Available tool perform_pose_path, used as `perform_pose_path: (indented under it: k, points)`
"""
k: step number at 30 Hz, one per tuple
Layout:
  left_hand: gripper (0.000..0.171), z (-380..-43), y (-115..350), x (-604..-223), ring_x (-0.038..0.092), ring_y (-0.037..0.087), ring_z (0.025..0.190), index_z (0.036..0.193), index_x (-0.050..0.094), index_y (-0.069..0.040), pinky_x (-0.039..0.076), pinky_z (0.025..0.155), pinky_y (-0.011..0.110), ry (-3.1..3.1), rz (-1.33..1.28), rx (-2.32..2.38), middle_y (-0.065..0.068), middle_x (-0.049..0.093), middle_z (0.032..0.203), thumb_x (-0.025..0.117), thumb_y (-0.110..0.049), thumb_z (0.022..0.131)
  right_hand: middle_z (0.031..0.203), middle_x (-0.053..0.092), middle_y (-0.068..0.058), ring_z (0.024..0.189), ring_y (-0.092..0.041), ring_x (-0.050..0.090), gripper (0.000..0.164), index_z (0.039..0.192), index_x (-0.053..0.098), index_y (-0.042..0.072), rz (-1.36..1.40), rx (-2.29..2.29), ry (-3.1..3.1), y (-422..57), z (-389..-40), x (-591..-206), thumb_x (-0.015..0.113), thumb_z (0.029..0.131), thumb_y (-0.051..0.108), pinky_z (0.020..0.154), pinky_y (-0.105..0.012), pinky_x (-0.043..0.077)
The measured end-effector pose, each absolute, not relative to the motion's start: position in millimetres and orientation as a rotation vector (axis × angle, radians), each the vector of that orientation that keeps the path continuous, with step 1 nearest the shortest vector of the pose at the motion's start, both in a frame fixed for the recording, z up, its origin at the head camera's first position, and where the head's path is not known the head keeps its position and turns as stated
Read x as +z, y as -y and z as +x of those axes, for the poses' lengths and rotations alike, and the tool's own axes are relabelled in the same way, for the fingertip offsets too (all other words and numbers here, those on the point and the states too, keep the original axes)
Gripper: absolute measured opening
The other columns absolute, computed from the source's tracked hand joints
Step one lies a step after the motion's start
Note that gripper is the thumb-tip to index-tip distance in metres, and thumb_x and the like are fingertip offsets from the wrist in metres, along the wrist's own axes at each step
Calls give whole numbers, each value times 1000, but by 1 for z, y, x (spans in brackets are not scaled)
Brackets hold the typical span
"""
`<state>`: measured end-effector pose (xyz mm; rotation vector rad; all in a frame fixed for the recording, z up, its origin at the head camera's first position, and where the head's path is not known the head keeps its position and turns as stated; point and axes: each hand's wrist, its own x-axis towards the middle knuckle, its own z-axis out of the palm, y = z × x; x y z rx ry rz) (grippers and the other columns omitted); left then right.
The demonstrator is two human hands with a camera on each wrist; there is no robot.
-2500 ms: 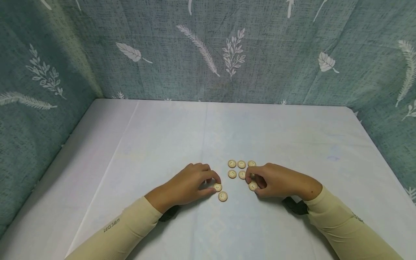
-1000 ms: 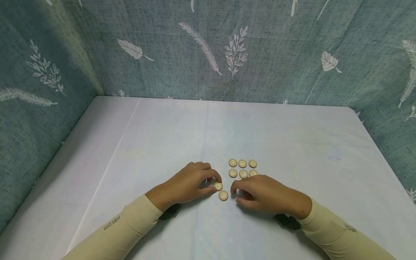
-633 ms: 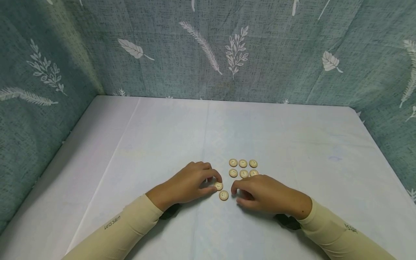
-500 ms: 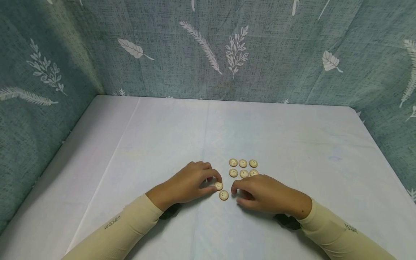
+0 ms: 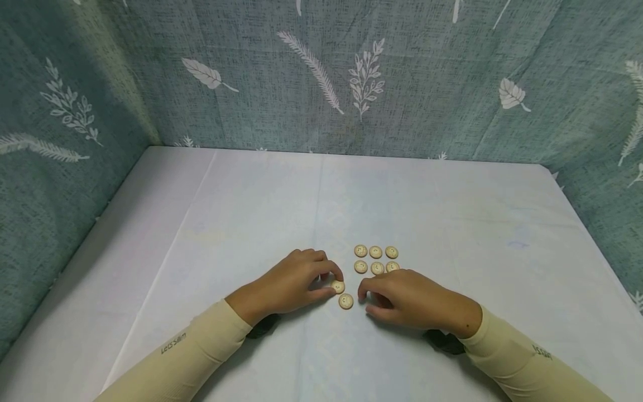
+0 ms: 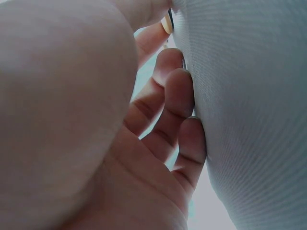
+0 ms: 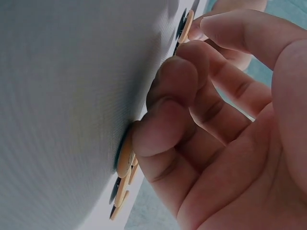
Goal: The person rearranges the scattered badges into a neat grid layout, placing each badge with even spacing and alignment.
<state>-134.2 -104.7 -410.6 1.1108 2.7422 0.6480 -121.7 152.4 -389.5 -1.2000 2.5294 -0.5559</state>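
My left hand (image 5: 293, 283) rests on the table, its thumb and index finger on either side of a pale wooden button (image 5: 338, 287) that lies flat. A second loose button (image 5: 345, 301) lies just nearer to me, between the hands. My right hand (image 5: 414, 301) hovers low beside that button, fingers loosely bent and holding nothing. Beyond it, several like buttons (image 5: 375, 252) form two rows; the right hand partly covers the nearer row's right button (image 5: 392, 266). In the right wrist view, a button (image 6: 167, 24) is not there but a button (image 7: 125, 153) lies by the little finger.
A white cloth covers the table (image 5: 241, 212), with a crease running down its left side. A green curtain with white leaf prints (image 5: 261, 100) stands along the back and both sides.
My right hand has let go of a button below the rows, moved left and nearer to me, then stayed still. The left hand keeps its place at its button.
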Motion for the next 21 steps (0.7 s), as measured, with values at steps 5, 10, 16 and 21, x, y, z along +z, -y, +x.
perform_pose_path:
  k: [5, 10, 16, 21]
  points:
    - [18, -135, 104, -412, 46, 4, 77, 107, 72, -30, 41, 80, 31, -2748, 1115, 650, -14, 58, 87, 74, -33, 90, 65, 46, 19, 60, 6, 42, 9, 100, 68, 23, -1196, -546, -2535, -153, -122, -391, 68, 92, 22, 60, -18, 40]
    - [17, -135, 104, -411, 46, 4, 78, 108, 71, -31, 41, 80, 31, -2739, 1109, 649, -14, 58, 88, 73, -34, 91, 65, 45, 19, 60, 6, 41, 8, 100, 68, 23, -1187, -542, -2531, -153, -122, -391, 68, 92, 22, 59, -18, 38]
    - [17, -135, 105, -412, 46, 4, 78, 107, 71, -32, 41, 81, 31, -2734, 1098, 659, -15, 59, 88, 73, -34, 91, 65, 45, 19, 60, 6, 41, 8, 100, 67, 23, -1181, -529, -2529, -153, -123, -391, 68, 93, 23, 59, -18, 38]
    - [17, -135, 105, -411, 46, 4, 78, 107, 72, -30, 41, 81, 31, -2731, 1095, 677, -15, 59, 88, 74, -33, 90, 65, 46, 19, 60, 6, 42, 8, 101, 68, 23, -1167, -528, -2522, -152, -123, -391, 68, 93, 24, 58, -18, 38]
